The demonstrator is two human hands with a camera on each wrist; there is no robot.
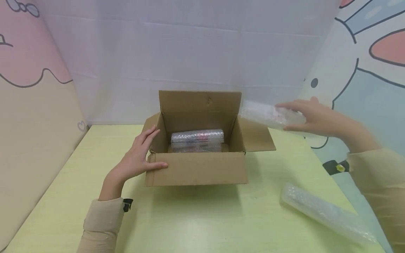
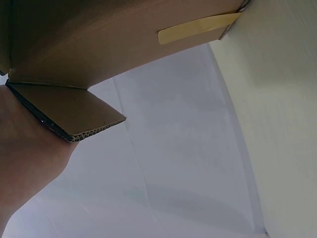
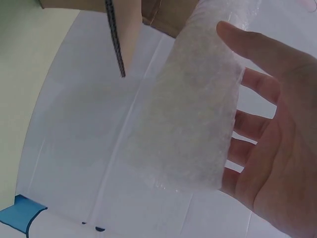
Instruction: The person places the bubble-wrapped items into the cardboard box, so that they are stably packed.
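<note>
A cardboard box (image 1: 196, 168) stands on the table with its flaps folded outward. My left hand (image 1: 136, 154) rests on its near left corner, thumb lying on the front flap and fingers extended over the left flap (image 2: 74, 109). Inside lie bubble-wrapped bundles (image 1: 197, 137), one showing some red through the wrap. My right hand (image 1: 319, 117) holds another bubble-wrapped bundle (image 3: 193, 99) between thumb and fingers, raised over the right flap (image 1: 256, 135). What is inside that wrap is hidden.
Another bubble-wrapped roll (image 1: 326, 211) lies slantwise on the table at the right front. The pale yellow-green table (image 1: 190, 228) is backed by a white cloth (image 1: 190, 52), with cartoon-printed panels (image 1: 376, 91) at the sides.
</note>
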